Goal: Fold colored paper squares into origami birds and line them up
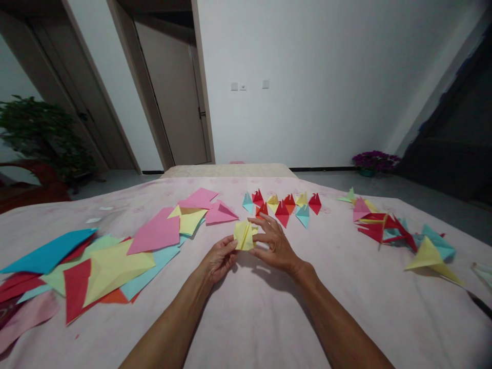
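A small yellow folded paper [243, 236], creased down its middle, is held up just above the table in front of me. My left hand [221, 259] pinches its lower left side between thumb and fingers. At its right edge is my right hand [274, 243], thumb below and fingers curved around that side, gripping the edge. Just beyond the hands stand several small folded paper cranes in red, yellow and light blue, among them a red crane [283, 212] and a light blue crane [303, 215].
On the left, flat coloured sheets lie overlapping, including a yellow sheet [115, 269], a pink sheet [159, 233] and a blue sheet [49, 251]. More folded paper pieces, such as a yellow piece [428, 256], are heaped on the right. A pink patterned cloth [246, 318] covers the table.
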{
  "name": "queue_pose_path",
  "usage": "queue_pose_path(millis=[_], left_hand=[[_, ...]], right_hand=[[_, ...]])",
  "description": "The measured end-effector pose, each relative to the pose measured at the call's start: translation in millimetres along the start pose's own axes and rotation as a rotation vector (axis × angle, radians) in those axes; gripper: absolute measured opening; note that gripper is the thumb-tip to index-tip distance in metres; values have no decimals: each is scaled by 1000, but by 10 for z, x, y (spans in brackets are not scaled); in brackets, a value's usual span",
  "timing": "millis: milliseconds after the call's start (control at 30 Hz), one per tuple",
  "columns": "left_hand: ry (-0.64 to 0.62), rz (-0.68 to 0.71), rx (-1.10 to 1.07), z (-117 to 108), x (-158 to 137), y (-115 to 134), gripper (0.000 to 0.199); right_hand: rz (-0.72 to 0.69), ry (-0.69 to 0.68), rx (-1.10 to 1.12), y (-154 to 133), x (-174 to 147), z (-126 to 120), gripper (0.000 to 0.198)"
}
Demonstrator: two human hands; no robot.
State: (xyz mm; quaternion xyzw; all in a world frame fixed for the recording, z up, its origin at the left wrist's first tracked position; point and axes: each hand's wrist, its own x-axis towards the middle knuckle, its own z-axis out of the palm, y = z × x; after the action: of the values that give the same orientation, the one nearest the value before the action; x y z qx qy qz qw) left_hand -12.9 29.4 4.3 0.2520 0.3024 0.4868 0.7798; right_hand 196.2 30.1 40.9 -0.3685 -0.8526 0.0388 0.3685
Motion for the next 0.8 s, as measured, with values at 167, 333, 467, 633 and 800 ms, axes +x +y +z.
queue_pose_path(millis=[167, 333, 467, 633, 800], left_hand=[[12, 3, 27, 38, -8, -2, 34], [27, 5, 35, 49, -7, -4, 33], [3, 1, 2, 14, 12, -1, 31], [-1, -3, -4, -7, 21, 0, 31], [3, -17, 6, 35, -12, 11, 33]], right_hand=[[13, -145, -16, 8, 7, -70, 18], [22, -143, -5, 15, 9, -55, 12], [30, -156, 30, 21, 12, -38, 16], [57, -158, 22, 32, 14, -28, 20], [50, -172, 11, 19, 13, -32, 24]])
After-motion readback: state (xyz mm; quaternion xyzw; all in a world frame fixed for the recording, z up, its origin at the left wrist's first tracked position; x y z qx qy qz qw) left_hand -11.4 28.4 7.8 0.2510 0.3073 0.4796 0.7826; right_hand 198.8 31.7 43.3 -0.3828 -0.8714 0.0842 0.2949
